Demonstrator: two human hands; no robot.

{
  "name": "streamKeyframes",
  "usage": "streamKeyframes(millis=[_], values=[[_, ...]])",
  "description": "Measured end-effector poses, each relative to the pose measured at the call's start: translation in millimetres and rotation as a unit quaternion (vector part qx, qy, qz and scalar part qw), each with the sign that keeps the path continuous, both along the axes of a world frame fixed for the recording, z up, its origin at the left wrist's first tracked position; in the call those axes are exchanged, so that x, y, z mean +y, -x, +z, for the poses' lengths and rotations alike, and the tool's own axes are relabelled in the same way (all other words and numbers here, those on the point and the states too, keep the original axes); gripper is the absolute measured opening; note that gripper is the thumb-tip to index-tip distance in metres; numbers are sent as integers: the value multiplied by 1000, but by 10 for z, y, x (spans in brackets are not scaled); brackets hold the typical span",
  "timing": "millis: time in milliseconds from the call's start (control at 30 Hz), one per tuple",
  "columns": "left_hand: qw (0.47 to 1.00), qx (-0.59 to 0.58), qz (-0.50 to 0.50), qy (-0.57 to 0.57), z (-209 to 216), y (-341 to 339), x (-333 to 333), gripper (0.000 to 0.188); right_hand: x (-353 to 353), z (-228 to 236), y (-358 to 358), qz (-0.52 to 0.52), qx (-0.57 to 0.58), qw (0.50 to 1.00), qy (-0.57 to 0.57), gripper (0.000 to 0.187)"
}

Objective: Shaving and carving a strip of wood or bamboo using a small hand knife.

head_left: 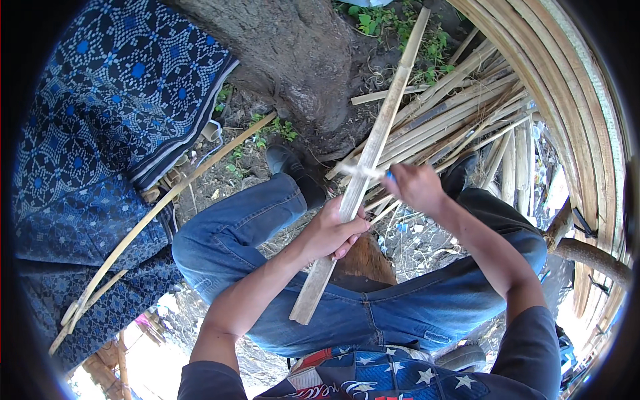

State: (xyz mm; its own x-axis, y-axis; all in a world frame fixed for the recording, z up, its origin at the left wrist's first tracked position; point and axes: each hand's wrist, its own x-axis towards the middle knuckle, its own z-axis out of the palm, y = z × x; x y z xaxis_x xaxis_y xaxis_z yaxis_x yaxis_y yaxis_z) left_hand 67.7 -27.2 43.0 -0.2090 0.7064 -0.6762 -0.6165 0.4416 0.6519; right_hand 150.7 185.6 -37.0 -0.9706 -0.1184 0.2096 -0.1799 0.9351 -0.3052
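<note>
Head view shows you seated, knees apart in jeans [253, 220], facing a tree trunk [300, 60]. Your left hand [330, 233] wraps around a long bamboo slat [370, 153], fingers closed on its lower part; the slat runs from over your lap up toward the trunk. Your right hand [417, 187] is closed on a blue-handled tool [390, 175], pressed against the slat's right edge just above your left hand. A pile of split bamboo strips [460, 113] lies beyond your right hand. Blue patterned cloth [100, 120] hangs on your left.
</note>
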Motion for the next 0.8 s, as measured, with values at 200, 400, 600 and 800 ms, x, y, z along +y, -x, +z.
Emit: streamKeyframes(millis=[200,400,600,800], values=[[1000,-5,-5,17,51,-66,77,17,799,-453,262,-231,11,967,-105,41],[1000,-24,-4,9,-11,-29,22,16,-55,-65,59,-31,10,996,79,41],[1000,-4,-5,13,-37,-40,-31,16,-153,43,7,25,-2,1000,15,38],[1000,-5,-5,20,11,-52,32,17,633,-393,262,-212,-119,970,-28,39]])
